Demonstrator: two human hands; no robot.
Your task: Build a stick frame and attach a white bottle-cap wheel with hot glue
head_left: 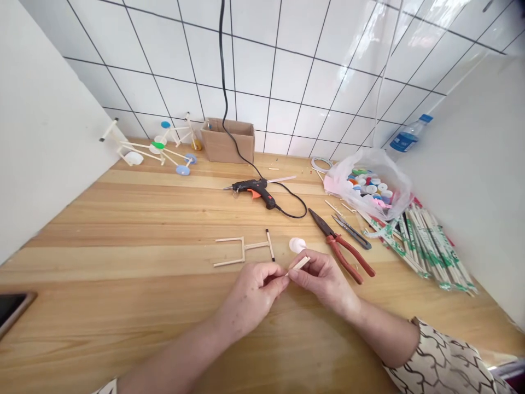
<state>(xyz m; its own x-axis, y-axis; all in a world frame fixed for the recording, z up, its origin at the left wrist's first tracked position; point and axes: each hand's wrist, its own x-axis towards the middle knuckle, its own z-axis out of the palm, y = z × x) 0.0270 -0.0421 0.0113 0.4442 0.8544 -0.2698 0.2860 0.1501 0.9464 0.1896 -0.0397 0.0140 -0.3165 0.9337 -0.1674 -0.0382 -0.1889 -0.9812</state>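
A short pale stick (pixel 302 263) is held between the hands, its long axis slanted up to the right. It is pinched by the right hand (pixel 324 276); its lower end is pinched by the left hand (pixel 257 290), nearer which a stick frame (pixel 243 252) is laid, just beyond.

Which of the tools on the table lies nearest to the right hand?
The red-handled pliers, lying just beside the right hand; the snips lie beyond them, and the glue gun is farther away.
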